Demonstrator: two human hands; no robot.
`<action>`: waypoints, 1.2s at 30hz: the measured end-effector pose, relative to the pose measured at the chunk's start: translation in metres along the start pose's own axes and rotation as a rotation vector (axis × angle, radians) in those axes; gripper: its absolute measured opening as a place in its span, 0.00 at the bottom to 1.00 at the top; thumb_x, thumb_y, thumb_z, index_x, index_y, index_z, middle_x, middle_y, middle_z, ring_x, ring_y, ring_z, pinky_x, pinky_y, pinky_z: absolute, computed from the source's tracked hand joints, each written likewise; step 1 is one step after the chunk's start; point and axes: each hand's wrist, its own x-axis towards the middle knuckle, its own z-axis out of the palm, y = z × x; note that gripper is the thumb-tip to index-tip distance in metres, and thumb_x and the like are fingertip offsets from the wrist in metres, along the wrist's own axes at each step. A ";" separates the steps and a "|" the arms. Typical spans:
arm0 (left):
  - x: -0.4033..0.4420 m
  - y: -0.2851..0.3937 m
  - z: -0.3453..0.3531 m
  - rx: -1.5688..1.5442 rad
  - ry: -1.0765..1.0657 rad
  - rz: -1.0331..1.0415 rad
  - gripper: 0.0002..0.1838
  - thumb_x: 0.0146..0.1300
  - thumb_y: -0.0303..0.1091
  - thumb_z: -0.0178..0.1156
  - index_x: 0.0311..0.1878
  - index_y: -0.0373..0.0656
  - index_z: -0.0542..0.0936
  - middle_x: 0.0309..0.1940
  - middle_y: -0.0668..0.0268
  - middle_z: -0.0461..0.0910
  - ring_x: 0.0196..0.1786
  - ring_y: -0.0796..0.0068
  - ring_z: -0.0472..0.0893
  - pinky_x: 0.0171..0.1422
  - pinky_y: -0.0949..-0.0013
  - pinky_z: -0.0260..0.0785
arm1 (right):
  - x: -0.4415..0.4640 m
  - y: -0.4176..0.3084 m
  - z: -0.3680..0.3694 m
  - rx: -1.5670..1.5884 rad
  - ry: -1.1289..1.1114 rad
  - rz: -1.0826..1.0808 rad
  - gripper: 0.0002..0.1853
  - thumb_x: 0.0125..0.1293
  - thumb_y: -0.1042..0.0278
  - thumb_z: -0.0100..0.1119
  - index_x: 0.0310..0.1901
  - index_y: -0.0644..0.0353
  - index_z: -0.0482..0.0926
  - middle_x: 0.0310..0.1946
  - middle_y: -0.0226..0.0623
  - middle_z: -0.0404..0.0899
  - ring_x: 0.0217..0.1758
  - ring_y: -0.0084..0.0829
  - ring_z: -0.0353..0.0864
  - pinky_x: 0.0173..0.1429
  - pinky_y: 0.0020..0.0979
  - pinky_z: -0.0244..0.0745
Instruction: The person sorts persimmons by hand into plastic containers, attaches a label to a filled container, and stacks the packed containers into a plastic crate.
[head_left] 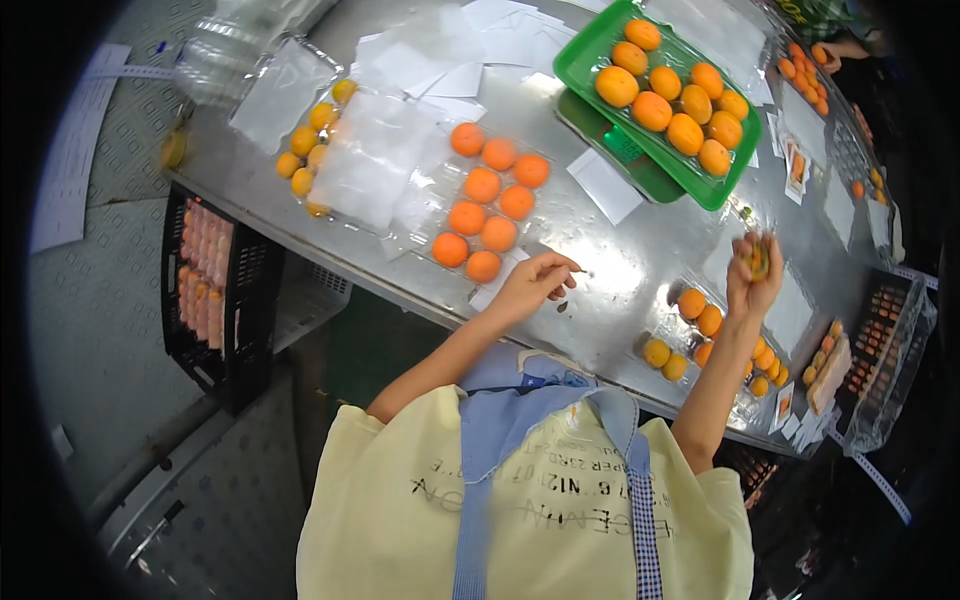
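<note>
My left hand (541, 284) is over the metal table, its fingers pinched together. A small dark bit shows at the fingertips, too small to name. Below it a small dark leaf-like scrap (562, 308) lies on the metal. My right hand (754, 285) is raised on the right, fingers curled round a greenish-orange fruit (759, 262), mostly hidden by them. To the left of my left hand, a clear plastic tray (412, 243) carries several bright orange fruits (482, 185). Loose orange fruits (709, 320) lie near my right forearm.
A green tray (571, 62) of oranges sits on a green scale (623, 146) with a lit display. White sheets (432, 62) and yellower fruits (303, 140) lie at the left. Black crates (254, 300) flank the table (330, 235). Another person's hand (846, 53) appears top right.
</note>
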 end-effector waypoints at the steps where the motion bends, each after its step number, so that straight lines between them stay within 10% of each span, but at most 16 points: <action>1: -0.001 0.000 0.001 0.007 -0.017 0.002 0.11 0.71 0.35 0.51 0.51 0.42 0.79 0.36 0.70 0.79 0.37 0.83 0.76 0.44 0.78 0.70 | -0.016 -0.001 -0.007 -0.030 0.045 -0.009 0.10 0.73 0.62 0.48 0.43 0.59 0.75 0.40 0.40 0.72 0.40 0.30 0.71 0.22 0.17 0.65; 8: -0.013 0.000 0.008 -0.009 -0.003 0.026 0.11 0.71 0.33 0.52 0.50 0.40 0.78 0.35 0.68 0.79 0.35 0.82 0.77 0.41 0.77 0.71 | -0.110 -0.023 -0.072 -0.092 0.345 -0.088 0.16 0.74 0.52 0.46 0.37 0.55 0.74 0.39 0.38 0.74 0.39 0.31 0.73 0.23 0.18 0.66; 10: -0.015 -0.006 0.010 0.084 0.013 0.030 0.12 0.70 0.32 0.52 0.50 0.38 0.78 0.35 0.66 0.80 0.35 0.80 0.78 0.40 0.76 0.72 | -0.139 -0.030 -0.081 -0.187 0.458 -0.161 0.16 0.72 0.50 0.50 0.41 0.55 0.77 0.42 0.37 0.77 0.43 0.33 0.76 0.38 0.28 0.74; 15: -0.024 -0.005 0.012 0.094 0.031 -0.070 0.12 0.71 0.36 0.53 0.51 0.43 0.80 0.35 0.70 0.80 0.35 0.82 0.77 0.43 0.77 0.71 | -0.186 -0.040 -0.078 -0.268 0.432 -0.299 0.26 0.59 0.75 0.57 0.61 0.61 0.69 0.54 0.39 0.72 0.55 0.36 0.72 0.60 0.39 0.70; 20: -0.020 -0.014 0.024 0.132 -0.095 -0.157 0.11 0.70 0.37 0.54 0.50 0.43 0.80 0.35 0.70 0.80 0.35 0.83 0.76 0.43 0.77 0.70 | -0.216 -0.017 -0.078 -0.658 0.739 -0.308 0.29 0.60 0.77 0.65 0.62 0.61 0.66 0.52 0.38 0.72 0.53 0.31 0.76 0.58 0.35 0.75; 36: 0.002 -0.038 0.075 0.337 -0.314 -0.300 0.11 0.70 0.34 0.53 0.50 0.42 0.79 0.36 0.69 0.80 0.34 0.83 0.75 0.43 0.76 0.70 | -0.184 0.022 -0.066 -1.888 0.321 -0.332 0.29 0.46 0.73 0.70 0.54 0.53 0.77 0.53 0.36 0.76 0.59 0.42 0.69 0.63 0.38 0.65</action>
